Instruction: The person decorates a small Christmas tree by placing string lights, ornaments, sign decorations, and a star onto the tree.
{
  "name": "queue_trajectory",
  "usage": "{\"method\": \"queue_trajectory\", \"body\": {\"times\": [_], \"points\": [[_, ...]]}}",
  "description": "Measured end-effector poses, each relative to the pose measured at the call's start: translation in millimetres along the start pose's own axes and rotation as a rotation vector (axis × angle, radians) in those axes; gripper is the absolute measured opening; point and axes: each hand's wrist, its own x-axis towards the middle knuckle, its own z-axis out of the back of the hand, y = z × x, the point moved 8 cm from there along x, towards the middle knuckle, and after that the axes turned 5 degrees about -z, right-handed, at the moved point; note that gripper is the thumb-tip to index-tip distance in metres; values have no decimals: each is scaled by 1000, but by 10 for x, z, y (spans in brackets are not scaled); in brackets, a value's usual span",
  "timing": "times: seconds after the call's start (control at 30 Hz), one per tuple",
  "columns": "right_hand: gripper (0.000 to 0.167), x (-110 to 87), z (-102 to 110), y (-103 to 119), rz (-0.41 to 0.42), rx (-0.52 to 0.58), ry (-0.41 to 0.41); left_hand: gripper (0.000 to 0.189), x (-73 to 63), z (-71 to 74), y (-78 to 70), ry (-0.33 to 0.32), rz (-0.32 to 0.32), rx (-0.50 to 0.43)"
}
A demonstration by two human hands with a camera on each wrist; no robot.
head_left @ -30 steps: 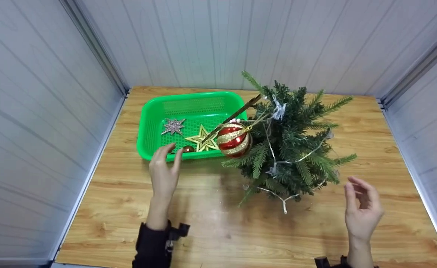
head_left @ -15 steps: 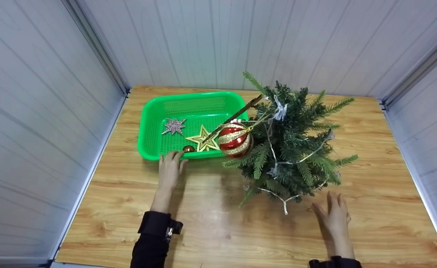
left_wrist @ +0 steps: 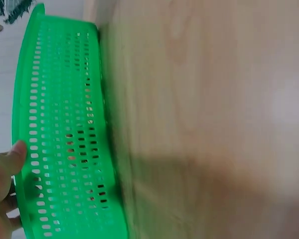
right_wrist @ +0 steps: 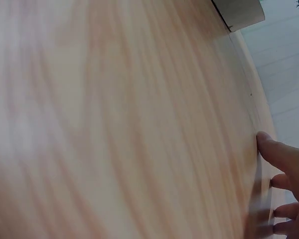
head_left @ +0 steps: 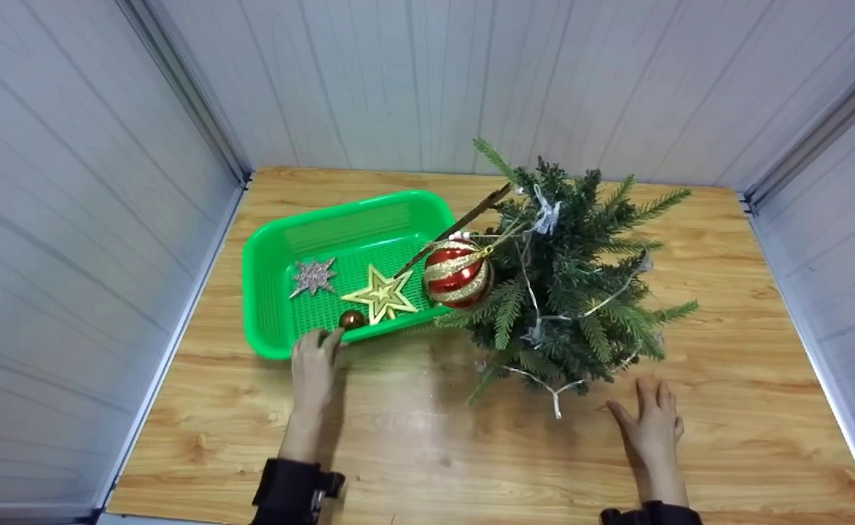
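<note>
My left hand [head_left: 313,370] grips the near rim of a green plastic basket [head_left: 255,313]; the left wrist view has the thumb outside the rim and the fingers reaching over it. Inside the basket lie a glittery silver star [head_left: 313,277], a gold star [head_left: 380,293] and a small brown ball [head_left: 351,319]. My right hand [head_left: 653,426] rests on the wooden table with fingers spread, below a small artificial Christmas tree [head_left: 580,292]. From the tree's left side hangs a red-and-gold striped bauble [head_left: 458,274], overlapping the basket's right end in the head view.
A thin brown stick [head_left: 471,219] slants from the tree over the basket. A wire string with clear ornaments [head_left: 546,219] winds around the branches. White panel walls [head_left: 369,80] enclose the table [head_left: 442,437] at the back and sides.
My left hand has come down onto the basket rim and pulled the basket toward me and left, turning it slightly. My right hand has lowered and moved left onto the table.
</note>
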Motion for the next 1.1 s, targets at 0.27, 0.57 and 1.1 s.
{"method": "queue_trajectory", "body": {"times": [0.27,0.57,1.1], "points": [[75,-6,-11,-4,5,-2,-31,24,-320,249,-207,77,60,11],[76,-13,-12,-12,-4,3,-38,27,-349,401,-316,268,157,24],[74,-17,-29,-44,26,16,-75,58,512,-812,-826,586,242,-192]]}}
